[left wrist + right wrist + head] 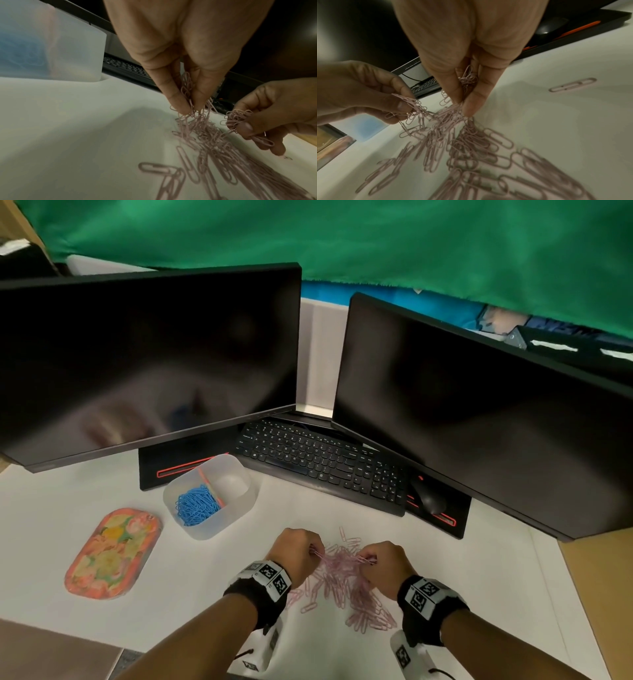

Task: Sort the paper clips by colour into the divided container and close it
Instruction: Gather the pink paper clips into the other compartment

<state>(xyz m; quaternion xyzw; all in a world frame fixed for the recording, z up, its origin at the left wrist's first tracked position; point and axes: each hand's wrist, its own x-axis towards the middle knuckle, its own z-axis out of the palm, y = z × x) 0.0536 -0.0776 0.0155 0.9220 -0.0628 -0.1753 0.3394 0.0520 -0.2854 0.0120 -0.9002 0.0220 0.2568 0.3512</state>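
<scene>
Both hands work at the desk's near edge: the left hand and right hand each pinch a tangle from the pink paper clips heaped between them. Toward the left edge sit the translucent divided container, open, with blue paper clips in one compartment, and its floral lid beside it.

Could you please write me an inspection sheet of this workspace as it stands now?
Surface: white desk top, with a loose heap of pink wire paper clips.
Job's things: translucent plastic divided container open; blue wire paper clips in its left compartment, right compartment looks empty; floral orange oval lid lies beside it.
Clutter: black keyboard, black mouse.
Grippers: left hand and right hand each pinch a bunch of pink clips.
Cables: thin black cable behind the keyboard.
Surroundings: two dark monitors, green cloth.
</scene>
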